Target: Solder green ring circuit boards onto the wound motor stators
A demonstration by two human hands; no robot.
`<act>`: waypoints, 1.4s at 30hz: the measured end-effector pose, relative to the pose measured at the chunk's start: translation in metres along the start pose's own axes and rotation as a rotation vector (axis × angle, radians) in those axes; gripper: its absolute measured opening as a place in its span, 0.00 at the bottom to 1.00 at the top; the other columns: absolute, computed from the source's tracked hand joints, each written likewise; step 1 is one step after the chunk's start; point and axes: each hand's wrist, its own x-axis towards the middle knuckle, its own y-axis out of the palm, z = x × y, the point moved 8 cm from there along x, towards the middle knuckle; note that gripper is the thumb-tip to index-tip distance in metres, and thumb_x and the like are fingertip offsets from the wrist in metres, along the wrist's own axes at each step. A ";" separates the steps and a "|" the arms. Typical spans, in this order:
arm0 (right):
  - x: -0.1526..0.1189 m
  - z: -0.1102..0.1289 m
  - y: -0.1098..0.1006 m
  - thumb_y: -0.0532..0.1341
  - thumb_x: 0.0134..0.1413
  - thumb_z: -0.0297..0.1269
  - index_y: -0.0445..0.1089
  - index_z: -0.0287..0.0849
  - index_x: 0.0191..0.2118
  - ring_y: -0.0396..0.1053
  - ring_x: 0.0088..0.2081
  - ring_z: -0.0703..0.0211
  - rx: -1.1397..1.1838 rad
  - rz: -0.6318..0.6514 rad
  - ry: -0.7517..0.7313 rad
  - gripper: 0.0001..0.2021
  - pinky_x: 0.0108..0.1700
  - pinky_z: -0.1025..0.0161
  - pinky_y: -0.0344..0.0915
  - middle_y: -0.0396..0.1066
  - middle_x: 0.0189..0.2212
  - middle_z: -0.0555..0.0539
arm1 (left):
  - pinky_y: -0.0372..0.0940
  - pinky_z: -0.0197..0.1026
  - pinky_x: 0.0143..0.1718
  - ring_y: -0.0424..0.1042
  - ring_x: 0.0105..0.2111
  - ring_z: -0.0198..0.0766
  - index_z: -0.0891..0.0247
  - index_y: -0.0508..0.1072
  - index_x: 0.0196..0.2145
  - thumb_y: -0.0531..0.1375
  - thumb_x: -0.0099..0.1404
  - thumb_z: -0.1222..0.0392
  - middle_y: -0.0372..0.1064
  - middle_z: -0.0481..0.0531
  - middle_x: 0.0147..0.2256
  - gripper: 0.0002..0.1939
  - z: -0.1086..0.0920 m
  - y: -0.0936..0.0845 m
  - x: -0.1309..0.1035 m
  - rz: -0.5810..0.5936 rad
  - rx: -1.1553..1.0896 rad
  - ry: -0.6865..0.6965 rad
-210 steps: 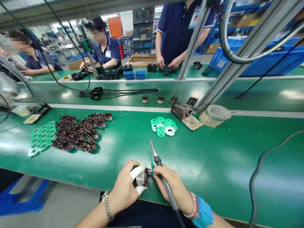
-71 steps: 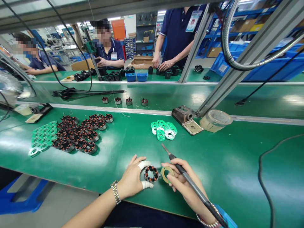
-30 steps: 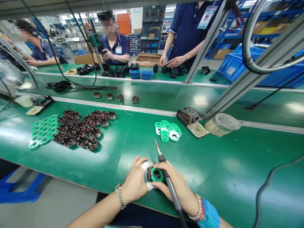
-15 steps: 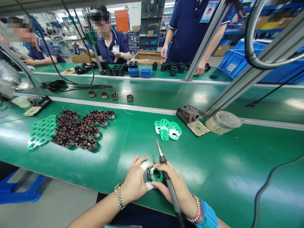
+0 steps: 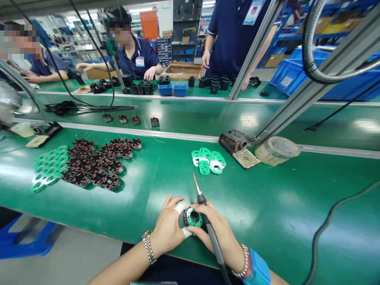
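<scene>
Close to the table's front edge, a ring-shaped green circuit board (image 5: 198,222) sits on a motor stator (image 5: 187,217). My left hand (image 5: 168,227), with white wraps on thumb and forefinger, grips the stator from the left. My right hand (image 5: 221,227) pinches the board's right side between thumb and forefinger. The same hand also holds a soldering iron (image 5: 211,233), its tip pointing up and away over the table. Beyond the tip lies a small pile of green circuit boards (image 5: 204,166). Most of the stator is hidden under the board and my fingers.
Several copper-wound stators (image 5: 95,162) stand at left beside a sheet-like group of green boards (image 5: 50,168). A soldering iron stand (image 5: 233,141) and a round tub (image 5: 277,151) are at back right. A cable (image 5: 322,233) crosses the right side. Co-workers (image 5: 139,55) are at the far bench.
My hands keep nearly the same hold on the stator and board. The view has shifted slightly. Across the bench, a co-worker's hand has lowered toward the black parts and the other arm has stretched out.
</scene>
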 end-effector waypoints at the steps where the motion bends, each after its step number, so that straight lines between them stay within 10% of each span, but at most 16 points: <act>1: -0.001 0.000 0.000 0.60 0.51 0.33 0.60 0.45 0.45 0.71 0.37 0.53 -0.001 -0.012 -0.001 0.14 0.39 0.58 0.70 0.71 0.37 0.44 | 0.46 0.62 0.58 0.62 0.53 0.51 0.59 0.66 0.47 0.63 0.48 0.63 0.71 0.57 0.45 0.26 0.000 0.000 0.000 -0.003 0.001 -0.002; 18: -0.024 -0.001 -0.039 0.57 0.53 0.28 0.58 0.47 0.42 0.72 0.43 0.54 -0.122 -0.133 0.007 0.12 0.44 0.58 0.70 0.74 0.39 0.44 | 0.43 0.59 0.60 0.51 0.59 0.50 0.60 0.52 0.59 0.63 0.48 0.61 0.54 0.58 0.59 0.41 -0.002 -0.005 -0.008 0.229 -0.173 0.087; 26: -0.035 0.003 -0.034 0.55 0.54 0.27 0.59 0.48 0.41 0.73 0.41 0.54 -0.099 -0.105 0.033 0.11 0.42 0.60 0.71 0.76 0.37 0.45 | 0.64 0.50 0.50 0.69 0.47 0.47 0.62 0.67 0.48 0.64 0.50 0.60 0.69 0.57 0.47 0.26 -0.005 -0.001 0.000 0.016 -0.214 -0.045; 42: -0.037 -0.010 -0.015 0.50 0.58 0.28 0.56 0.46 0.42 0.72 0.45 0.57 -0.072 -0.011 0.136 0.08 0.46 0.61 0.69 0.72 0.42 0.40 | 0.67 0.49 0.47 0.72 0.43 0.47 0.62 0.71 0.45 0.66 0.48 0.62 0.74 0.56 0.42 0.23 0.004 -0.002 0.001 -0.072 -0.239 -0.087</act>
